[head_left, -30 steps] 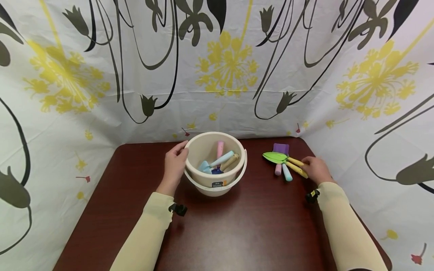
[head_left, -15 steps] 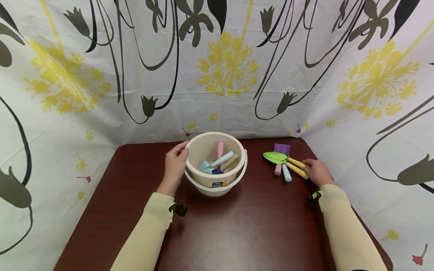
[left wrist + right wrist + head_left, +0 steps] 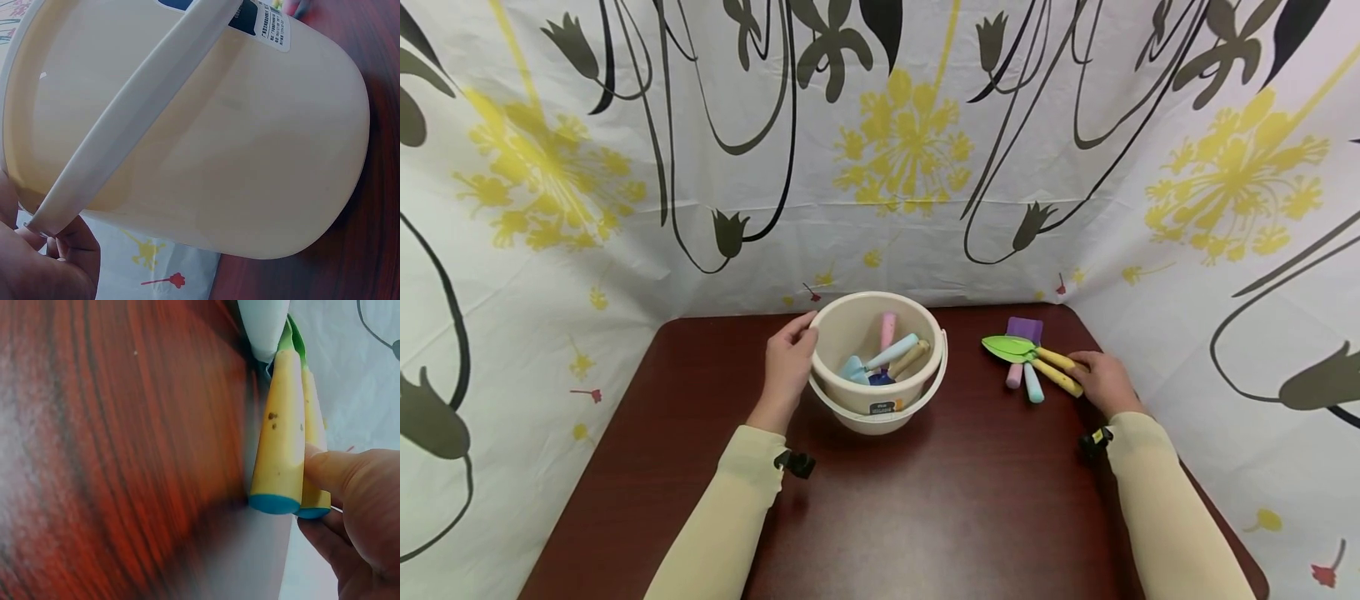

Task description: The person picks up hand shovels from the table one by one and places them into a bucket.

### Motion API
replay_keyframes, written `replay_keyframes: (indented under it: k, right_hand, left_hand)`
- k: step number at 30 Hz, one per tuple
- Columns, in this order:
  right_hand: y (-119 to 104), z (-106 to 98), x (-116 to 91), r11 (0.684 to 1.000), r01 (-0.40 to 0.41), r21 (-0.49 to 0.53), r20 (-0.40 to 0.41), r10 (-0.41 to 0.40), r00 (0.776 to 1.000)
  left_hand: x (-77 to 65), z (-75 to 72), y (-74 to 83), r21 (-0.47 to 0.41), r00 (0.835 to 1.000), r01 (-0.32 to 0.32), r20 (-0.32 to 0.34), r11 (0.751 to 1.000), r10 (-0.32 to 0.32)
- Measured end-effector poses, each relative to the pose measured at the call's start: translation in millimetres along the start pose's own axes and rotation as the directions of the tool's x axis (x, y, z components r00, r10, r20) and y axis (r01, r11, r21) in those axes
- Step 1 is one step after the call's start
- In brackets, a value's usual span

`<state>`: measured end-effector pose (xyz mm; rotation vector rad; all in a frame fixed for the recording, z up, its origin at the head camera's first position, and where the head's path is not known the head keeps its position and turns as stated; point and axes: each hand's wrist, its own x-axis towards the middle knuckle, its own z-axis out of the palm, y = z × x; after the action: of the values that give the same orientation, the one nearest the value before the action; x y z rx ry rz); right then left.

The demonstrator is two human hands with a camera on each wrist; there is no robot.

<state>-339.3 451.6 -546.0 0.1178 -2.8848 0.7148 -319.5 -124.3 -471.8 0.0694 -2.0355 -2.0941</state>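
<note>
A cream bucket [image 3: 857, 329] with a lowered handle [image 3: 131, 125] stands near the table's back edge. My left hand [image 3: 788, 367] holds its left rim; in the left wrist view its fingers pinch where the handle joins. Inside the bucket lie a light blue garden tool [image 3: 891, 352], a pink handle [image 3: 888, 327] and a tan handle [image 3: 910, 361]. To the right, my right hand [image 3: 1103, 382] pinches the yellow handle [image 3: 316, 419] of a green-bladed garden trowel [image 3: 1011, 347]. A second yellow handle [image 3: 280, 437] lies against it, in front in the right wrist view.
Under the trowels lie a purple blade [image 3: 1024, 328], a pink handle [image 3: 1015, 375] and a light blue handle [image 3: 1033, 385]. The dark red table [image 3: 925, 500] has a patterned sheet [image 3: 880, 233] hanging behind it and at both sides.
</note>
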Motion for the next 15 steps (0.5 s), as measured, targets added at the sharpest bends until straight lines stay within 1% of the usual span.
replay_keyframes:
  k: [6,15]
  right_hand:
    - [-4.3,0.6,-2.4,0.999,0.032,-0.01,-0.047,-0.033,0.998]
    - [-13.4,-1.6,-5.1,0.999,0.022,0.032,-0.086,-0.02,0.996]
  left_hand:
    - [-0.1,0.8,1.5,0.018,1.0,-0.009,0.003,1.0,0.009]
    - [0.8,0.5,0.0,0.024,1.0,-0.011,0.008,1.0,0.011]
